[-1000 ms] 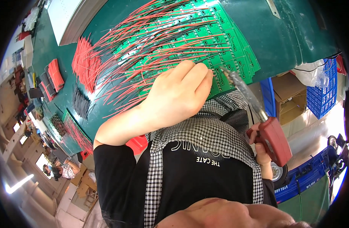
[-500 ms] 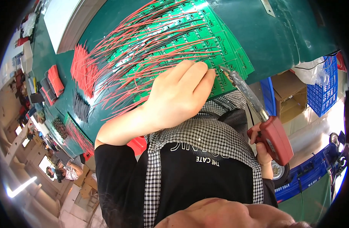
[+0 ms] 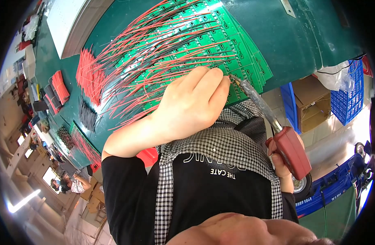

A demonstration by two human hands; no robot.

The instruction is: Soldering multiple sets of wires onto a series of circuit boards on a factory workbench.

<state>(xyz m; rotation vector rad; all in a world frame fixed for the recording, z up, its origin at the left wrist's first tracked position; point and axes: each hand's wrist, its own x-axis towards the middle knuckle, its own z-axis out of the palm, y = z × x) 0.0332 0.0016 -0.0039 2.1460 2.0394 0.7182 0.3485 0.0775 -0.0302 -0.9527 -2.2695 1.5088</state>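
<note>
My left hand reaches up onto a green panel of circuit boards. Its fingers lie close together and press on the panel's near edge, over the ends of the red and black wires that fan out to the left. Whatever sits under the fingers is hidden. My right hand grips the red handle of a soldering gun. The gun's metal tip touches the board right at my left fingertips.
The panel lies on a dark green bench. Bundles of cut red wires and black wires lie to the left. A cardboard box and a blue crate stand on the floor to the right. Another person works at the far left.
The soldering tip has crept slightly left, closer to my left fingertips. Both hands otherwise hold their places.
</note>
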